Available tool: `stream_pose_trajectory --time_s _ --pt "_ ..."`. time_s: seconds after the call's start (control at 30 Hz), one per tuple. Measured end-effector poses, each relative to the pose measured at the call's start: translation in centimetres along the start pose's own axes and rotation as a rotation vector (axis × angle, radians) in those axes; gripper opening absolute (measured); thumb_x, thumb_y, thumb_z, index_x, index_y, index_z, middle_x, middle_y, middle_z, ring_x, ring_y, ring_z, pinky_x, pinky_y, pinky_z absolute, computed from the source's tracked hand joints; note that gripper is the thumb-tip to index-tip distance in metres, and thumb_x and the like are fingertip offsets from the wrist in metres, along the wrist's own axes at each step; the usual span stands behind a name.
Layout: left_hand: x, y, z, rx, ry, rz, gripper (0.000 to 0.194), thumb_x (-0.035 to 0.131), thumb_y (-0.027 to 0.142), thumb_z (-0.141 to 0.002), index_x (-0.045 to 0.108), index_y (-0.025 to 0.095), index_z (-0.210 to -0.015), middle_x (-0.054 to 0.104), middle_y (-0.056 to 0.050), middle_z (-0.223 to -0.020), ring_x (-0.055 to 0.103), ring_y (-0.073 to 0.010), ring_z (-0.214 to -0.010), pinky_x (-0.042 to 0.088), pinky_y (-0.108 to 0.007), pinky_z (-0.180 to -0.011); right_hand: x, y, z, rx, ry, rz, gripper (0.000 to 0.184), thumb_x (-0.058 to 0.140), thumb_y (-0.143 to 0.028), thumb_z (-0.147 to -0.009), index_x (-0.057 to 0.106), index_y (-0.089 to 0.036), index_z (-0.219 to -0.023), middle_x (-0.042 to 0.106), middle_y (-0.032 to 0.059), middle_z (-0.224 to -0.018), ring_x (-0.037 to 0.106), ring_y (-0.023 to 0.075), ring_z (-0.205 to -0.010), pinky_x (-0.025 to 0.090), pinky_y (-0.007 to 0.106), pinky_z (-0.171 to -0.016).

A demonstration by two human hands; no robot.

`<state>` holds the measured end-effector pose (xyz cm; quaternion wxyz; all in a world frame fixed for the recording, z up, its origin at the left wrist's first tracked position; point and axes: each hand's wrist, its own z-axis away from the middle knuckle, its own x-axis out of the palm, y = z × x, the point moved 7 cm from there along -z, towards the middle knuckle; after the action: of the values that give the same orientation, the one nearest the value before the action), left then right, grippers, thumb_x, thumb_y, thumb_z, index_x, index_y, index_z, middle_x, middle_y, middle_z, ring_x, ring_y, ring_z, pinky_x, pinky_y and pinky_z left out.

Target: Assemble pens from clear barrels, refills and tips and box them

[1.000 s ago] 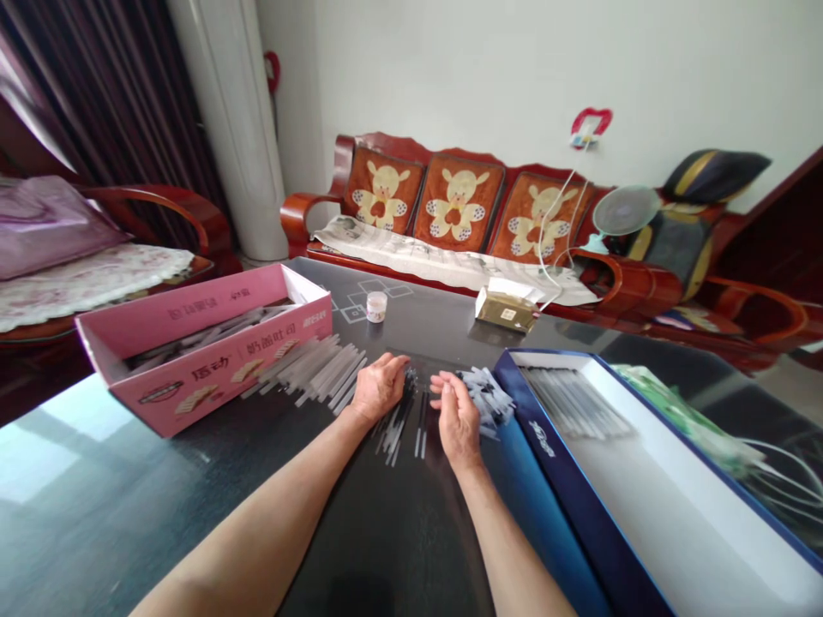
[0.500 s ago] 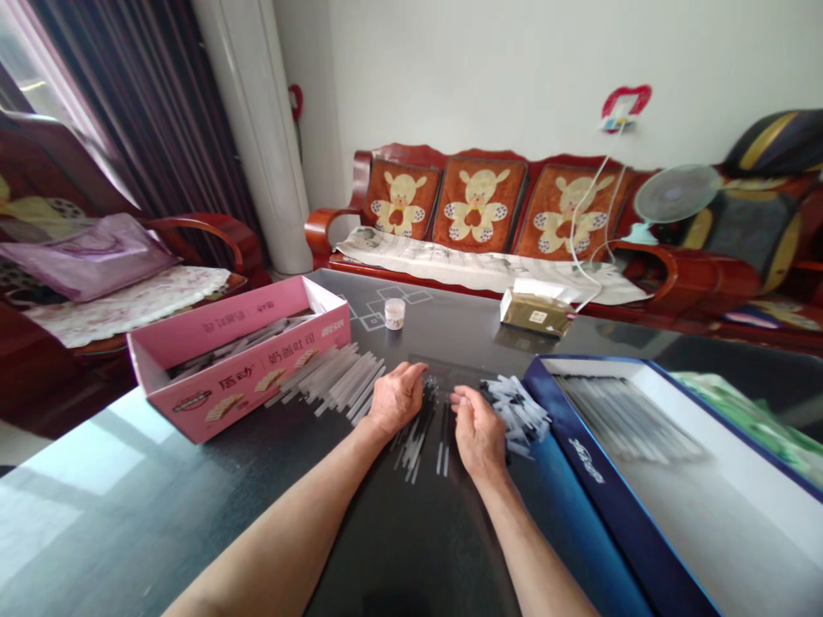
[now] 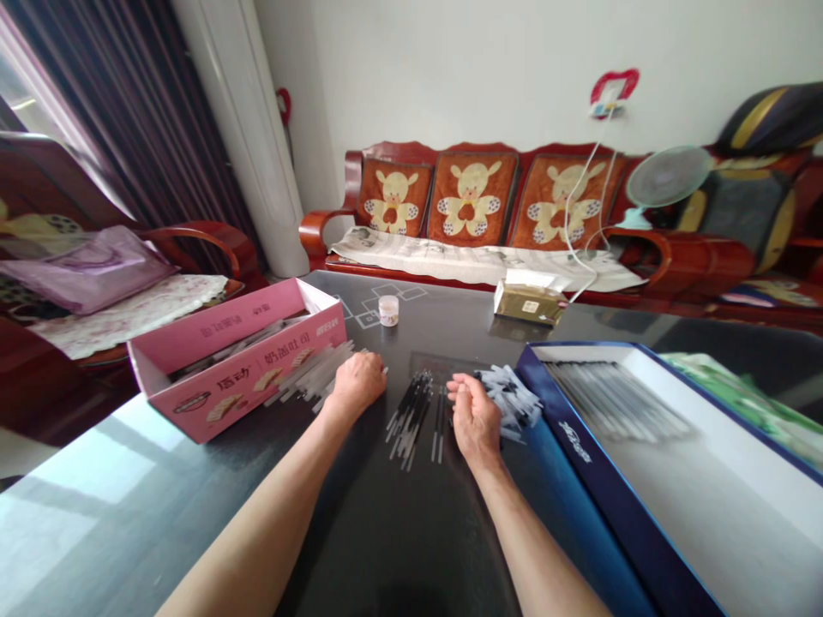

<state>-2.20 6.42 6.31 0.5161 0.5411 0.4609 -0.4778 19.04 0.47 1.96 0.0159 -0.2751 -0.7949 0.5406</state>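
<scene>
L hand: fingers curled down at the R end of the clear tubes, a small pale tip showing by the fingertips; can't tell if it's grasping a tube or just touching the pile. R hand: half-curled, thumb uppermost, not tightly clenched; can't tell if anything's in it, palm mostly hidden.

Btwn the hands, on the dark table: a loose bunch of thin rods, dark at far ends, pale at near ends, w/ a couple of separate rods just beside, nearer R hand. Btwn R hand and the blue box is a jumbled heap of short whitish pcs w/ dark bits.

Blue box is open, white inside, w/ a row of pale sticks at its far end. Green plastic bag lies along its R side. Pink box stands L, open, more sticks inside; clear tubes lie btwn it and L hand.

Farther back on table: small jar upright, tissue pack to its R. Behind: wooden sofa w/ 3 bear cushions, fan to the R.
</scene>
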Motion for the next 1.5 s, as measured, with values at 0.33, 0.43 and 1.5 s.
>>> stream_pose_trajectory --time_s 0.33,0.43,1.5 --pt "0.9 0.8 1.1 -0.038 -0.048 -0.073 0.023 0.051 0.020 -0.081 0.069 0.013 -0.092 0.069 -0.017 -0.096 0.067 -0.0263 -0.090 0.052 -0.033 -0.075 0.0 -0.2 -0.1 0.006 -0.003 0.013 0.035 0.037 -0.037 -0.090 0.062 -0.015 -0.102 0.072 0.0091 -0.088 0.069 0.0178 -0.071 0.056 0.031 -0.067" --pt "0.3 1.6 0.8 -0.002 0.032 -0.009 0.022 0.050 0.020 -0.080 0.069 0.013 -0.088 0.070 -0.016 -0.095 0.067 -0.0260 -0.090 0.051 -0.033 -0.076 -0.1 -0.2 0.0 0.003 0.004 0.009 0.035 0.037 -0.037 -0.090 0.062 -0.015 -0.103 0.072 0.0092 -0.089 0.069 0.0179 -0.071 0.055 0.031 -0.068" --pt "2.5 4.1 0.3 0.381 0.606 0.480 0.029 0.038 0.024 -0.095 0.058 0.018 -0.115 0.064 -0.008 -0.099 0.060 -0.0146 -0.090 0.048 -0.023 -0.081 -2.1 -4.6 0.1 -0.354 -0.181 0.385 0.017 0.050 -0.015 -0.082 0.065 -0.020 -0.087 0.063 0.0056 -0.087 0.061 0.0191 -0.083 0.051 0.034 -0.079"
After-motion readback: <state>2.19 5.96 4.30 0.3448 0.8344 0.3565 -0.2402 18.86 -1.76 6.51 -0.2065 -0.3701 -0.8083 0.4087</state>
